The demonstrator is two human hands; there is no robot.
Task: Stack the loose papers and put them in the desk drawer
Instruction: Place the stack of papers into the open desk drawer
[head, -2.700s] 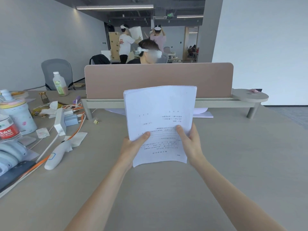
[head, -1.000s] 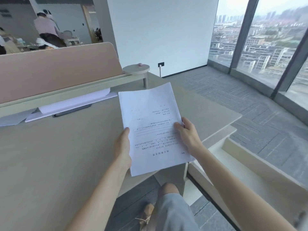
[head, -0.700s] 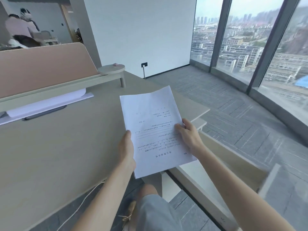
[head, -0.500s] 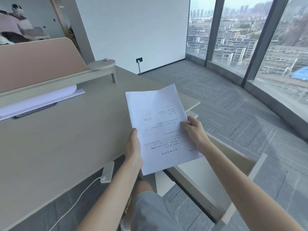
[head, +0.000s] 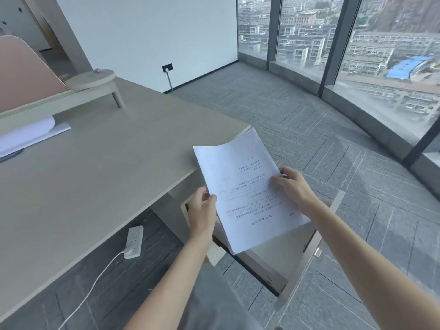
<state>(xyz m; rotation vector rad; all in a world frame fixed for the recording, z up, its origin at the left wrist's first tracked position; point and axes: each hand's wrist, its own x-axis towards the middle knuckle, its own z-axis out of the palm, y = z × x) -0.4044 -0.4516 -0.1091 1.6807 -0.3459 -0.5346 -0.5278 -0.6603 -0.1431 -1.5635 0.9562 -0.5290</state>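
Note:
A stack of white printed papers [head: 245, 186] is held in the air, past the desk's right corner and above an open drawer [head: 281, 260]. My left hand [head: 202, 210] pinches the stack's left edge, thumb on top. My right hand [head: 290, 184] grips its right edge, fingers spread on the top sheet. The drawer is pulled out beside the desk [head: 95, 172], its pale inside partly hidden by the papers. A metal latch shows on its front panel [head: 307, 258].
A white power strip [head: 134, 241] with a cable lies on the floor under the desk. Other white sheets [head: 26, 134] lie under a raised shelf [head: 90, 79] at the desk's back. Grey carpet stretches right toward large windows [head: 381, 44]. My knee in grey shorts [head: 214, 301] is below.
My view has swung right and down, away from the cluttered desk side. The papers have moved from over the desktop to over the open drawer, and both hands still hold them.

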